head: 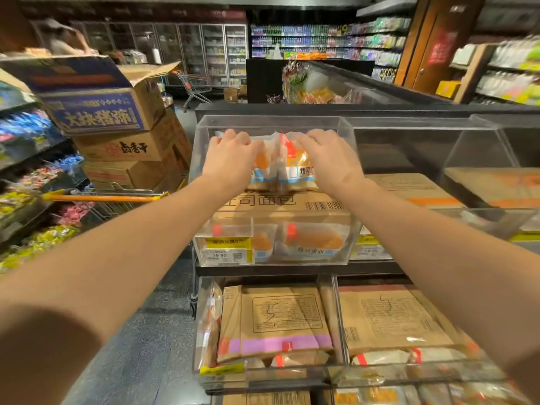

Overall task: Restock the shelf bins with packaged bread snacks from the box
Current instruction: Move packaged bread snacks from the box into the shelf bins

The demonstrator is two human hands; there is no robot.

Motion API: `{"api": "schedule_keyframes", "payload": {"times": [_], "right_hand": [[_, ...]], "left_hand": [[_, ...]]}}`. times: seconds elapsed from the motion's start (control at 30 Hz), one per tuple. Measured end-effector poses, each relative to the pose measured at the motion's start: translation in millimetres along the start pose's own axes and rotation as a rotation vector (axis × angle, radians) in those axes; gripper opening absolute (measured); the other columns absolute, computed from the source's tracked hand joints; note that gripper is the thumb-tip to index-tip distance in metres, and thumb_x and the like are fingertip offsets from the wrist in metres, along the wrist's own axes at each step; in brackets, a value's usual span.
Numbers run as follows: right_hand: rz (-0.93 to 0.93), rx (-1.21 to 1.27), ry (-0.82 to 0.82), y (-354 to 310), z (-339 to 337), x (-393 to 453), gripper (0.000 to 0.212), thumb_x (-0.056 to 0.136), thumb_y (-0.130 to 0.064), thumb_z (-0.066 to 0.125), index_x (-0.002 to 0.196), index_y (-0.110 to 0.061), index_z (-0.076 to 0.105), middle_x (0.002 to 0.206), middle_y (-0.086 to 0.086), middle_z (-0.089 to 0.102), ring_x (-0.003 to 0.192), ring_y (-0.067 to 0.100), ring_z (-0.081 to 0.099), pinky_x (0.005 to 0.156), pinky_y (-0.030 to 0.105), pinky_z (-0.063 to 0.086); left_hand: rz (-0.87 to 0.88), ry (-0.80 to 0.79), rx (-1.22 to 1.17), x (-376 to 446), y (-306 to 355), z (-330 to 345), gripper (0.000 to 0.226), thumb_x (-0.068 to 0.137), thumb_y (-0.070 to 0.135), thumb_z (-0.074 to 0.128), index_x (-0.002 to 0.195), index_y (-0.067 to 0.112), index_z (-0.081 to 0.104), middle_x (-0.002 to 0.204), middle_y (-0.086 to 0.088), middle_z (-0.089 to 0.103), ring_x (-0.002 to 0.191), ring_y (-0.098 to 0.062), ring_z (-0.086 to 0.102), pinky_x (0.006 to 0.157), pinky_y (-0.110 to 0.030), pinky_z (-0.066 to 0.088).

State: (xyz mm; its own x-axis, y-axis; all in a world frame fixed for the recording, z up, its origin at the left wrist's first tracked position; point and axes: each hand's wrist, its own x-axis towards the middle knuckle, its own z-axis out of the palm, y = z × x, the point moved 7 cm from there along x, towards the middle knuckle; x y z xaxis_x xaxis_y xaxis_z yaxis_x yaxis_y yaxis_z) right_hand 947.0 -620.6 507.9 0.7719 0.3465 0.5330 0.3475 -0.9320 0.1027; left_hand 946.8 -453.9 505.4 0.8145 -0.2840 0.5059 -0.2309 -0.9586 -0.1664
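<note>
A dim shop aisle with a dark speckled floor. Beyond the floor stand lit glass-door coolers; right of them, stocked drink shelves.

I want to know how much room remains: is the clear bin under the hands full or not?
Not full. The clear bin holds a few bread packs at its front and a cardboard box; its upper part is open space.

Bin mouth: the clear acrylic bin is open on top, the one way in.
In the way: both forearms, the left hand, the right hand and the bread packets crowd that opening.
Below: a cardboard box covers the bin's lower part.
Left flank: stacked cartons and a cart handle stand near.
Right flank: neighbouring bin, open above.
</note>
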Motion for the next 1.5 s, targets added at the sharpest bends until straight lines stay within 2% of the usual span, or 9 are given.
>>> {"api": "schedule_keyframes", "payload": {"times": [0.1,0.17,0.27,0.33,0.43,0.8,1.0,1.3,1.5], "right_hand": [[0.054,-0.05,0.036,-8,-6,-7,0.066,0.082,0.007,0.064,0.14,-0.019,0.049,0.125,0.01,0.058,0.114,0.032,0.052,0.091,0.045,0.046],[0.122,-0.024,-0.023,-8,-3,-14,0.05,0.085,-0.001,0.064,0.13,-0.021,0.055,0.117,0.009,0.06,0.106,0.032,0.056,0.079,0.042,0.049],[0.207,0.05,-0.235,-3,17,-20,0.025,0.089,-0.014,0.062,0.111,-0.025,0.06,0.106,0.009,0.059,0.088,0.03,0.05,0.069,0.034,0.043],[0.199,0.127,-0.278,-6,22,-20,0.027,0.09,-0.015,0.061,0.114,-0.025,0.057,0.101,0.009,0.056,0.085,0.028,0.045,0.068,0.033,0.041],[0.198,0.177,-0.28,-9,23,-18,0.035,0.091,-0.019,0.064,0.121,-0.027,0.048,0.098,0.006,0.051,0.085,0.026,0.046,0.068,0.034,0.042],[0.331,0.35,-0.345,-14,20,-29,0.065,0.082,-0.028,0.075,0.138,-0.028,0.043,0.114,0.008,0.063,0.101,0.029,0.056,0.078,0.033,0.048],[0.363,0.378,-0.195,-35,-23,-48,0.053,0.085,-0.031,0.074,0.133,-0.026,0.053,0.109,0.004,0.069,0.105,0.024,0.061,0.086,0.037,0.053],[0.026,0.434,0.002,-149,-49,-153,0.039,0.08,-0.029,0.065,0.117,-0.018,0.057,0.11,0.008,0.065,0.103,0.032,0.06,0.083,0.041,0.05],[-0.182,0.569,-0.202,-268,-1,-266,0.044,0.075,-0.036,0.058,0.116,-0.018,0.058,0.109,0.013,0.063,0.103,0.038,0.058,0.086,0.045,0.05]], "left_hand": [[-0.056,0.06,-0.011,-7,0,-7,0.049,0.089,0.03,0.069,0.133,0.026,0.047,0.128,-0.008,0.052,0.121,-0.032,0.042,0.095,-0.05,0.038],[-0.066,0.119,-0.041,-16,4,-13,0.039,0.085,0.025,0.072,0.119,0.026,0.053,0.119,-0.007,0.053,0.112,-0.03,0.047,0.089,-0.048,0.042],[-0.074,-0.103,-0.157,-22,6,7,0.012,0.086,0.035,0.066,0.092,0.029,0.058,0.1,-0.002,0.063,0.093,-0.026,0.058,0.069,-0.035,0.046],[-0.07,-0.29,-0.207,-24,6,25,0.018,0.089,0.04,0.064,0.104,0.029,0.063,0.103,-0.001,0.066,0.094,-0.023,0.058,0.072,-0.034,0.048],[-0.088,-0.308,-0.271,-22,4,29,0.035,0.092,0.036,0.063,0.125,0.029,0.055,0.111,-0.005,0.066,0.1,-0.027,0.059,0.08,-0.038,0.051],[-0.097,-0.361,-0.386,-25,2,12,0.025,0.095,0.034,0.056,0.119,0.027,0.056,0.11,-0.006,0.066,0.094,-0.026,0.061,0.087,-0.042,0.054],[-0.089,-0.251,-0.438,-56,1,-16,0.023,0.096,0.04,0.058,0.108,0.022,0.065,0.109,-0.003,0.068,0.097,-0.023,0.061,0.089,-0.042,0.054],[-0.248,0.206,-0.415,-225,3,-82,0.023,0.089,0.035,0.061,0.103,0.018,0.065,0.098,-0.002,0.064,0.091,-0.022,0.056,0.077,-0.032,0.04],[-0.648,-0.001,-0.456,-424,-1,-31,0.035,0.081,0.042,0.058,0.108,0.021,0.065,0.102,-0.004,0.067,0.095,-0.026,0.062,0.082,-0.039,0.048]]}}
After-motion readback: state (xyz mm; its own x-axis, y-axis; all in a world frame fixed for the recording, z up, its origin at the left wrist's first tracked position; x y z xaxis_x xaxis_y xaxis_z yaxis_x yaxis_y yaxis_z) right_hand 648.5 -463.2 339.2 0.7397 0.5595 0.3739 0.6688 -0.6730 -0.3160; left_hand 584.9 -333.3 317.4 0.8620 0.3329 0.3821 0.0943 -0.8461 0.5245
